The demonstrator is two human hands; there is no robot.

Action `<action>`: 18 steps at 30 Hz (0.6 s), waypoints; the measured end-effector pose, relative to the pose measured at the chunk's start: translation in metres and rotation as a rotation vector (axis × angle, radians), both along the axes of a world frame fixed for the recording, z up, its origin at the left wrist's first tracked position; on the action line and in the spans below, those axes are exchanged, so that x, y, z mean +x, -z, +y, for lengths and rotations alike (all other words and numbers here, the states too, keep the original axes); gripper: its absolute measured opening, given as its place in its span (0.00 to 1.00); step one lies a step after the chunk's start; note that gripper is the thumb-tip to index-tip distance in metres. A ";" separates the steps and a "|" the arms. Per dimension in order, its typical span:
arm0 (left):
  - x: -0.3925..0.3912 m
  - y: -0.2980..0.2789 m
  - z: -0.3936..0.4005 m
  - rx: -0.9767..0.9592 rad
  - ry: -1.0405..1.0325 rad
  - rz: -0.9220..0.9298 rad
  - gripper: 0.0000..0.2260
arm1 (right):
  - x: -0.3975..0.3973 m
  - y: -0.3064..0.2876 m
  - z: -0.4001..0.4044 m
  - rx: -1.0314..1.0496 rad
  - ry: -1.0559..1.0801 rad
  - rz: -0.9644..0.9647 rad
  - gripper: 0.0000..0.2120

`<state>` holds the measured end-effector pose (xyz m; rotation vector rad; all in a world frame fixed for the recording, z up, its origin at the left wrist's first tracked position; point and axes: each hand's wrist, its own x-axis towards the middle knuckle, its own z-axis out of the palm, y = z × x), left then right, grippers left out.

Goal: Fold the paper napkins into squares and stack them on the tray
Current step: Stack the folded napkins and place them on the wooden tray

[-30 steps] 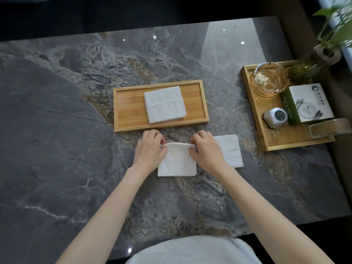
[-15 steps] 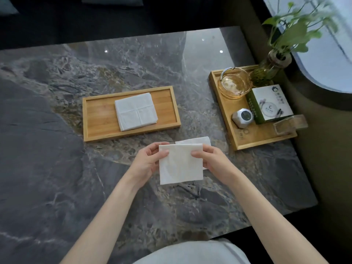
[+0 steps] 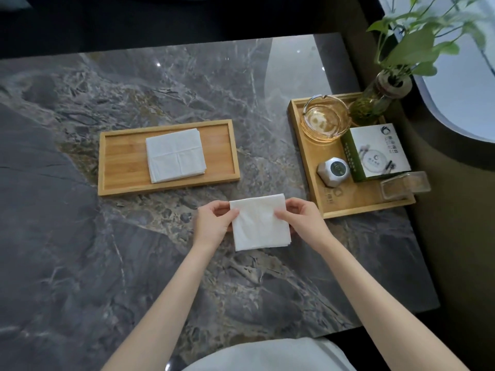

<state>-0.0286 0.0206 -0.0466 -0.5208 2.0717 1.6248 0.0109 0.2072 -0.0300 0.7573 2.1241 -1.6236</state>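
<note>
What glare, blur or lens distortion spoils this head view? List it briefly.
Head view: window glare washes a pale wedge across the far marble table, with small ceiling-light specks beside it; the plant leaves at top right are smeared; table edges bow from the wide-angle lens; the napkin between left hand and right hand is sharp, as is the tray.

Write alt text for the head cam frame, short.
Two bare hands, left hand and right hand, hold a folded white napkin by its sides above a dark marble table. Beyond it, a bamboo tray holds a stack of folded napkins.
</note>
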 end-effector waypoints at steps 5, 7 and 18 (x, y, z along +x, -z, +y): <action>0.000 0.002 0.002 -0.280 0.101 0.132 0.05 | -0.003 0.006 -0.002 0.194 -0.095 0.005 0.06; 0.000 0.001 0.003 -0.340 0.143 0.175 0.05 | -0.004 0.007 -0.005 0.270 -0.122 0.020 0.07; -0.004 0.005 -0.003 -0.548 0.448 0.437 0.17 | -0.007 0.003 -0.006 0.660 -0.325 0.279 0.18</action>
